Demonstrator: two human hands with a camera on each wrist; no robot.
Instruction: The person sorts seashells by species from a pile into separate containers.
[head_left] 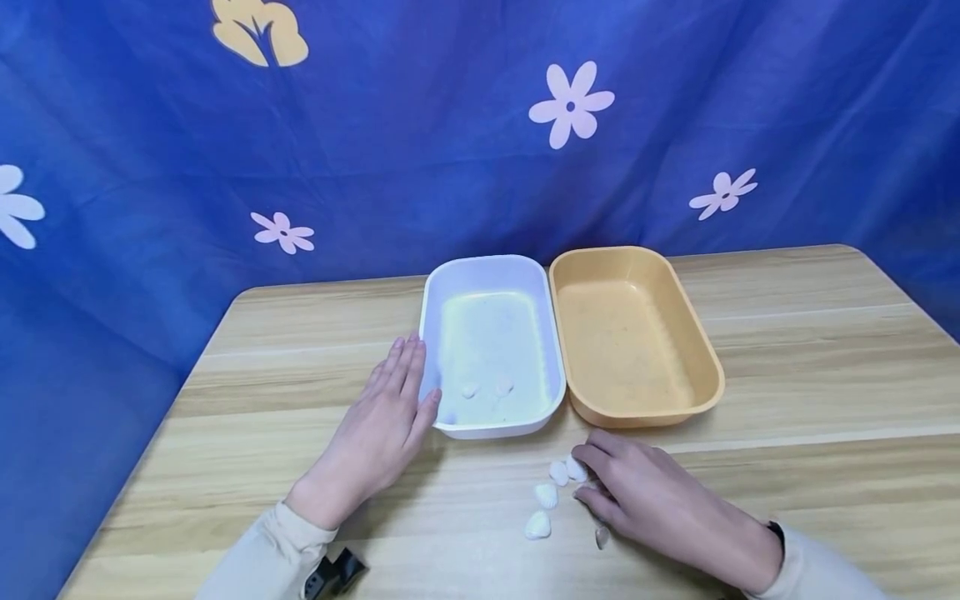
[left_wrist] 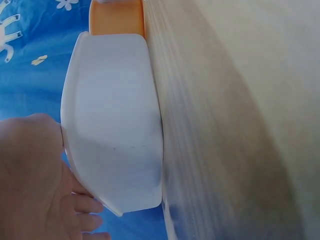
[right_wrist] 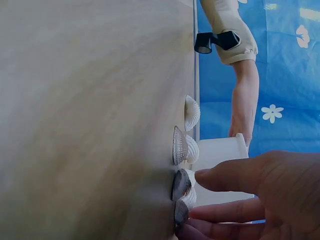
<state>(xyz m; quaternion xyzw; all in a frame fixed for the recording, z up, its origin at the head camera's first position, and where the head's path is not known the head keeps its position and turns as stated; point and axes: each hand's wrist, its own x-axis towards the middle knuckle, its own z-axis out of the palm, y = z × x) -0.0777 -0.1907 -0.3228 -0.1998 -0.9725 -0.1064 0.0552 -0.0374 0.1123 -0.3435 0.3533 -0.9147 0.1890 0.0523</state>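
My left hand (head_left: 382, 417) lies with straight fingers against the left rim of the white tub (head_left: 498, 432). In the left wrist view its palm (left_wrist: 30, 175) is beside the tub's outer wall. Two small pale shells, a rounded shell (head_left: 469, 390) and another shell (head_left: 504, 387), lie in the tub. My right hand (head_left: 652, 492) reaches down among seashells, thumb and fingers apart. In the right wrist view the fingertips are right at a dark grey shell (right_wrist: 181, 186) and a lower dark shell (right_wrist: 181, 212). White ribbed shells, including a front one (head_left: 537, 525), lie left of this hand.
An orange tub (head_left: 637, 415) stands against the white one's right side. A brownish shell (head_left: 602, 537) lies below the right hand on the wooden table (head_left: 810, 367). A blue flowered cloth (head_left: 420, 150) hangs behind. The left wrist wears a black device (head_left: 333, 575).
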